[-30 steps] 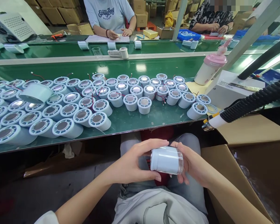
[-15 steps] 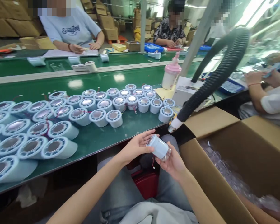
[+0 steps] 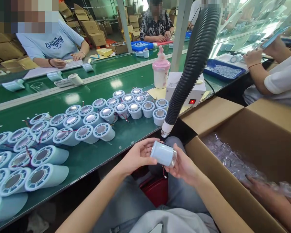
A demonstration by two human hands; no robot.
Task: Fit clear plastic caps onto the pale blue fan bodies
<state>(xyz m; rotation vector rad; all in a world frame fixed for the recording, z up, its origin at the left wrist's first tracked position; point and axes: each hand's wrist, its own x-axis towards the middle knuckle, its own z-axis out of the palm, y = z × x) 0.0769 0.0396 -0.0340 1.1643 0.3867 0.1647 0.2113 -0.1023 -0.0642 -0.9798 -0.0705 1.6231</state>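
Note:
I hold a pale blue cylinder part on its side over my lap, between both hands. My left hand cups its closed end with fingers curled round it. My right hand grips the clear end from below and behind. A thin red wire hangs from the part. Just above it hangs the white nozzle of a black ribbed hose. Several more pale blue cylinders with round metal faces lie and stand on the green belt in front of me.
An open cardboard box lined with clear plastic stands to my right; another person's hand reaches into it. A pink-capped bottle and a white control box stand on the belt. Other people work across and to the right.
My view has swung to the right. The cylinder has stayed between both hands, turning slightly. Another person's hand has appeared inside the cardboard box.

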